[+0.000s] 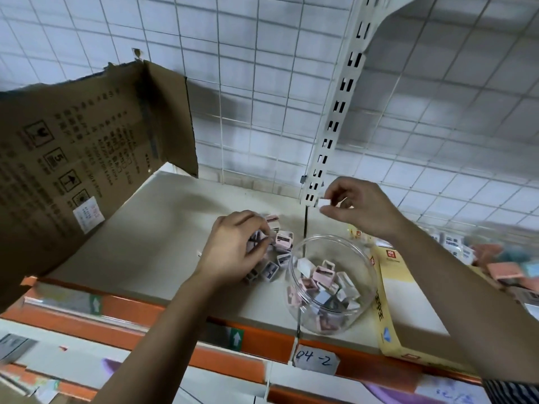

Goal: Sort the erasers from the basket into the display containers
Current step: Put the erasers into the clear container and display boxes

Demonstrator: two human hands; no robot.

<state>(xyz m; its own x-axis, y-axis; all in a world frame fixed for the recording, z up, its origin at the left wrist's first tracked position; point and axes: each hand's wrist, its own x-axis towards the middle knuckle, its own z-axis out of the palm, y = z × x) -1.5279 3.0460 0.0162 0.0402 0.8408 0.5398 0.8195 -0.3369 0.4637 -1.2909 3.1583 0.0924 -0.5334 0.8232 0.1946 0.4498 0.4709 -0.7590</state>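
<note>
A clear round plastic jar (369,290) lies tilted on the cream shelf (151,243), holding several small pink, white and grey erasers (323,282). To its left a loose pile of erasers (281,244) lies on the shelf. My left hand (237,246) is down on that pile, its fingers curled round a few erasers. My right hand (360,207) is raised above and behind the jar, pinching one small white eraser (323,203) between thumb and fingertips.
A large open cardboard box (81,158) leans over the shelf's left side. A yellow carton (399,304) lies right of the jar, with more packaged stock (501,258) beyond it. A slotted upright (335,118) and wire grid back the shelf; an orange rail with a "04-2" label (315,361) runs along the front.
</note>
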